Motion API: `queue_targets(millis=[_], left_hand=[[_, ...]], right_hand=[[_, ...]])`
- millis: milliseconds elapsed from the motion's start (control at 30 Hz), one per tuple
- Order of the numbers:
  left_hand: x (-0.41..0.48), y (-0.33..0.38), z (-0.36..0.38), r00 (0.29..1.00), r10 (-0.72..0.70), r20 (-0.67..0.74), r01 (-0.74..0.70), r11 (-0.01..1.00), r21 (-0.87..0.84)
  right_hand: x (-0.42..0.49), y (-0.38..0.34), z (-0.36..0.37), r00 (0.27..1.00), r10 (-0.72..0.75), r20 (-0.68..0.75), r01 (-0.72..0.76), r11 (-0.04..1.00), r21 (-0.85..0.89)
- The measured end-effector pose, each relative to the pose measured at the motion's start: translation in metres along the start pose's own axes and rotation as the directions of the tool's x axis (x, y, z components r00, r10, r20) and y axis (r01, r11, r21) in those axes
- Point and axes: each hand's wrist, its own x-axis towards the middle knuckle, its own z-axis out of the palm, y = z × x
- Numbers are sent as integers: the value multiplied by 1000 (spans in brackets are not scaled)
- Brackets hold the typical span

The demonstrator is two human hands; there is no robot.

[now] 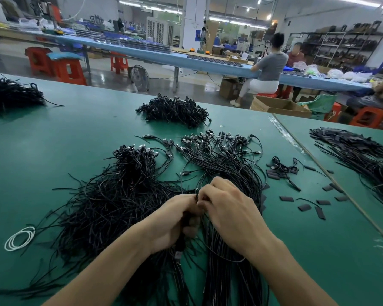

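Two hands work a small bundle out of heaped black cables on a green worktop [75, 129].
The left hand [175, 221] grips the small bundle [181, 241], fingers curled round it, at the near end of the plug-ended heap [221, 155]. The right hand [228, 208] pinches a strand at the left's fingertips. There are five heaps in all: a tangled heap [119, 195] just left of the plug-ended heap, one beyond it [175, 110], one far left [9, 96] and one far right [358, 151]. One white cord coil [9, 243] lies well left of it, and loose black sleeves [286, 198] lie near its right.
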Motion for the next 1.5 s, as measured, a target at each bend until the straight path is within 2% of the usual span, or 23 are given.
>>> queue_targets(millis=[100,167,267,333,400,433,467,567,633,667,733,800,867,933,1000,1067,1167,1233,1300,1400,1500], left_hand=[[-1,2,8,989,147,-32,-149,982,-113],[-1,0,10,963,267,-43,-270,961,-59],[-2,-1,5,900,428,-88,-398,886,238],[-1,1,-1,810,574,-121,-455,745,488],[0,6,-6,717,690,-102,-427,550,717],[0,7,-8,708,700,-88,-399,500,768],[1,8,-9,727,682,-87,-383,507,772],[-1,7,-7,793,602,-89,-406,632,660],[-2,6,-4,775,625,-98,-467,670,576],[-3,7,-4,777,616,-132,-488,721,492],[-5,11,-1,825,536,-177,-501,840,209],[-7,15,-1,858,490,-153,-496,868,1],[-12,17,-1,865,485,-126,-494,868,-53],[-14,15,-1,853,512,-99,-510,859,45],[-16,12,-1,826,560,-59,-537,814,222],[-16,7,-2,768,640,-29,-562,694,450],[-11,3,-5,671,737,-86,-454,499,738],[-9,0,-5,681,722,-127,-400,511,761],[-8,-3,-5,726,673,-145,-363,553,749],[-7,-4,-5,768,615,-180,-370,655,659],[-6,3,-5,781,584,-222,-413,749,518]], right_hand=[[0,0,7,977,175,-124,-142,961,238],[0,0,9,944,278,-178,-174,876,449],[1,1,9,903,420,-85,-232,645,728],[-1,3,9,900,435,6,-248,501,829],[-2,3,9,907,417,60,-241,398,885],[-2,2,8,912,402,75,-232,357,905],[-2,1,7,918,387,88,-223,319,921],[1,-4,8,930,345,128,-214,224,951],[1,-5,11,921,351,167,-249,202,947],[0,-6,13,914,356,194,-272,185,944],[-3,-6,18,903,351,246,-300,108,948],[-6,-6,22,894,335,297,-318,9,948],[-6,-6,25,884,315,344,-337,-79,938],[-6,-6,26,865,314,391,-378,-105,920],[-5,-4,25,842,332,425,-416,-102,904],[-4,-1,24,833,361,420,-419,-84,904],[-2,4,21,850,402,340,-372,3,928],[-2,6,20,867,418,272,-343,103,934],[-2,6,17,886,404,227,-308,149,939],[-4,3,16,917,354,184,-267,201,943],[-9,1,19,921,320,220,-292,198,936]])
